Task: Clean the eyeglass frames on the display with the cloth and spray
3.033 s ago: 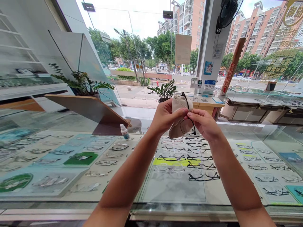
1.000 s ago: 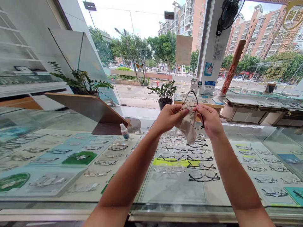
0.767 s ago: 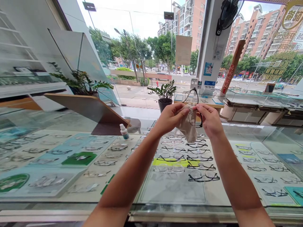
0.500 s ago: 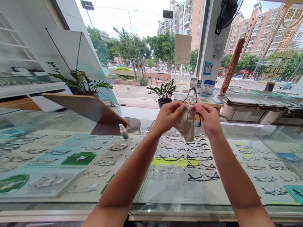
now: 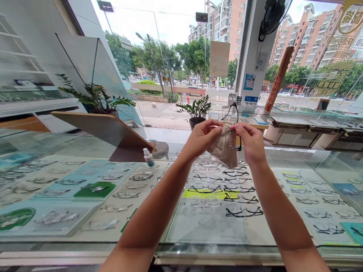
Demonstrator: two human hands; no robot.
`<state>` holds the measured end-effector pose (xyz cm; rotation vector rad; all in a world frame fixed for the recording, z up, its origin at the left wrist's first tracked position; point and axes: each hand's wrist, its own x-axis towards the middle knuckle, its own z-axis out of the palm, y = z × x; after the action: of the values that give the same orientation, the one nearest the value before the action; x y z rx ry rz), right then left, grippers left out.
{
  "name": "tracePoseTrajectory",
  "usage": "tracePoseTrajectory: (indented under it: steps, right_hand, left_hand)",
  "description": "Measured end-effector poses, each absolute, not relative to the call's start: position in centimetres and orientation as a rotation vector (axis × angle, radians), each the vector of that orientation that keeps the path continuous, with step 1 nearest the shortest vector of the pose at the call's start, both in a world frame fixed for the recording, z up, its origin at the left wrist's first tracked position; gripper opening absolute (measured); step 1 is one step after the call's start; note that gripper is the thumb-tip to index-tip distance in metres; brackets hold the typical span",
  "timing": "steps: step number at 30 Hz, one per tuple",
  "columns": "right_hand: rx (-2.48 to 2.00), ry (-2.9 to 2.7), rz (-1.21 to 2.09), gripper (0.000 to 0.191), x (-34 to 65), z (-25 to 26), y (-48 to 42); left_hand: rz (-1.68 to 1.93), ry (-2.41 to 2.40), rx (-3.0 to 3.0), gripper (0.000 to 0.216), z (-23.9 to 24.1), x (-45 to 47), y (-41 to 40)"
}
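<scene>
Above the glass counter, my right hand pinches a pair of dark-rimmed eyeglasses near the bridge. The frame hangs on its side, one lens above my fingers and the other below. My left hand is closed on a beige cleaning cloth, thumb and forefinger together beside the glasses. The cloth droops below my left fingers and lies behind the lower lens. Whether the left fingertips also touch the frame, I cannot tell.
Below lies a glass display counter with rows of eyeglasses inside. On its top stand a small white spray bottle and, to the left, a tilted brown-edged board. A potted plant stands beyond, near the window.
The glasses have shifted very slightly right. The cloth's lower end has swung a little to the right, and both hands keep their hold.
</scene>
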<state>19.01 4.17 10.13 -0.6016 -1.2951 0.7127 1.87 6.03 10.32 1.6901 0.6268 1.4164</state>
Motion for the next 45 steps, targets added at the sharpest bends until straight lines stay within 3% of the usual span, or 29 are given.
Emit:
tracePoseTrajectory:
  steps: [27,35,38,45]
  right_hand:
    - [-0.627,-1.328,0.690,0.020,19.3,10.3,4.0]
    - [-0.646,-1.316,0.719,0.022,19.1,10.2,4.1]
    - [-0.646,-1.282,0.739,0.022,19.5,10.3,4.2]
    - [-0.686,-1.487,0.901,0.021,21.1,11.4,3.3]
  left_hand:
    - [1.641,0.719,2.088,0.013,10.3,2.1,4.6]
    - [1.428,0.599,1.987,0.017,9.9,2.2,4.9]
    - [1.540,0.643,2.019,0.008,10.0,2.0,5.4]
    - [1.867,0.873,1.970,0.018,10.7,-0.3,6.1]
